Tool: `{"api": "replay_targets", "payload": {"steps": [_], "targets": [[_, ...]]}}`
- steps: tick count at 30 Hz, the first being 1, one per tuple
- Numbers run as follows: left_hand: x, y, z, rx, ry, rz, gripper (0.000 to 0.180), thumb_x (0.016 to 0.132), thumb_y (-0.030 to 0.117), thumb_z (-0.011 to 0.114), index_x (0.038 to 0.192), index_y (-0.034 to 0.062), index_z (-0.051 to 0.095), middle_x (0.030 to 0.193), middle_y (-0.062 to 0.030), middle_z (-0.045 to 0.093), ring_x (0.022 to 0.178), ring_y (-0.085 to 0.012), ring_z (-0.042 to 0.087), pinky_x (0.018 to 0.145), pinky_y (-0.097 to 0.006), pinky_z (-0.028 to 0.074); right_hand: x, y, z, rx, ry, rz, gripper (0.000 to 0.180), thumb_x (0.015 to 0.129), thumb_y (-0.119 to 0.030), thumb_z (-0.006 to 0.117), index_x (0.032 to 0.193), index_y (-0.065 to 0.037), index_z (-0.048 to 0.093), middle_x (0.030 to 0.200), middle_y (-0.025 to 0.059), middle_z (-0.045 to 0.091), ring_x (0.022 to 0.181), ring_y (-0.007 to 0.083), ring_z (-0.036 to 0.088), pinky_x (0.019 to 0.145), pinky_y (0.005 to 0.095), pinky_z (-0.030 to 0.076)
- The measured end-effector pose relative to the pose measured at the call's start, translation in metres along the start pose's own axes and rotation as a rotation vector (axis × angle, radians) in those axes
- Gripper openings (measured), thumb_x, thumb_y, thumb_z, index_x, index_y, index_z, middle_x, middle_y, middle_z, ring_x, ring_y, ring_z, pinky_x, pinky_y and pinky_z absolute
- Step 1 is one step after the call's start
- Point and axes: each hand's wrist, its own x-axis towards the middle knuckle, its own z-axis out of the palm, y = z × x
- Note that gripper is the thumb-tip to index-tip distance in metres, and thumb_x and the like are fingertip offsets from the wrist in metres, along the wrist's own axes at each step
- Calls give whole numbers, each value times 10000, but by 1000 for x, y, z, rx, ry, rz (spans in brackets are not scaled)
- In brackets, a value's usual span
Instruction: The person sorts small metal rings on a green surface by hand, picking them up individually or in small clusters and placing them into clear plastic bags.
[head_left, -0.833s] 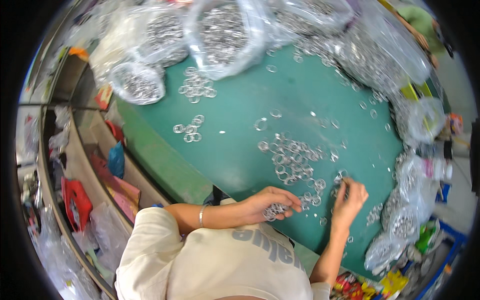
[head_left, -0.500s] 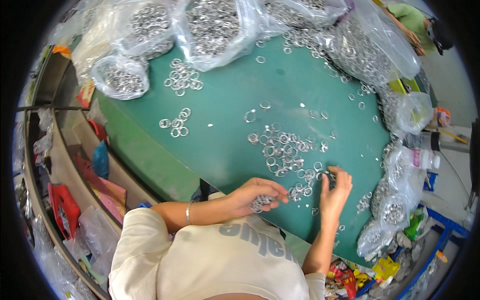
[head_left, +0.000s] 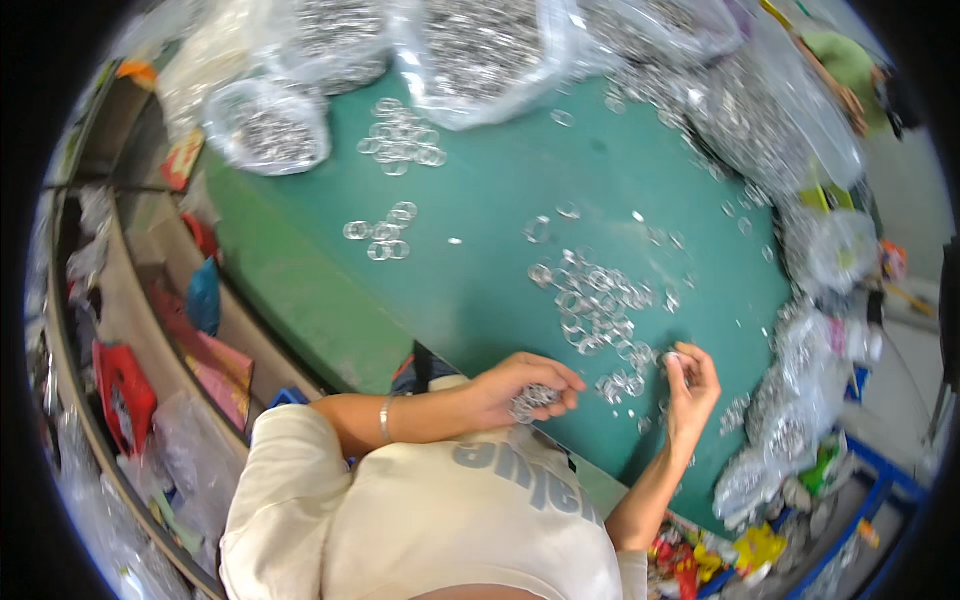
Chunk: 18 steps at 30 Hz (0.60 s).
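My left hand (head_left: pixel 497 388) is curled, palm up, near the table's front edge, cupping a bunch of silvery metal rings (head_left: pixel 533 402). To its right, my right hand (head_left: pixel 694 390) is just above the green table, with thumb and fingers bent toward each other; anything between the fingertips is too small and blurred to make out. Beside and beyond it lies a loose heap of rings (head_left: pixel 597 305), with a small cluster (head_left: pixel 621 384) between the two hands. A few single rings (head_left: pixel 538 229) lie farther back.
Two ring groups lie at left on the green table (head_left: pixel 480 190): a larger one (head_left: pixel 400 138) and a smaller one (head_left: pixel 384 234). Clear bags of rings (head_left: pixel 480 50) line the back and right edges. A shelf (head_left: pixel 165 270) runs along the left. Another person's green sleeve (head_left: pixel 842 62) shows far right.
The whole view has shifted and is more blurred, so the table things appear farther right. My left hand still cups the rings; my right hand stays by the heap, its fingers slightly moved.
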Motion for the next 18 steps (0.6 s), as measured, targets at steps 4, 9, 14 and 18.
{"api": "replay_targets", "payload": {"steps": [4,9,14,18], "targets": [[0,4,3,-5,-14,-10,196,833,34,561,973,-69,651,812,-159,639,618,-177,546,478,-249,411,-10,3,-37,-236,-226,-16,226,766,73,642,961,-33,681,908,25,629,721,90,485,650,225,408],[4,3,7,22,28,-51,197,829,28,560,973,-68,655,810,-154,638,613,-179,545,469,-253,399,-13,-16,-35,-447,-81,-220,299,713,63,681,991,-46,675,956,80,626,798,193,546,687,293,444],[5,0,11,55,36,-56,203,836,34,549,979,-67,652,815,-153,640,605,-180,544,472,-257,405,-5,-17,7,-909,-27,-481,276,698,-59,743,962,-53,665,1034,64,581,944,255,515,803,363,388],[3,-3,9,31,52,-40,201,829,31,560,977,-72,650,814,-160,643,588,-179,549,473,-262,416,-7,-5,-1,-651,102,-482,195,718,-41,734,899,-57,662,852,56,624,759,242,535,748,349,386]]}}
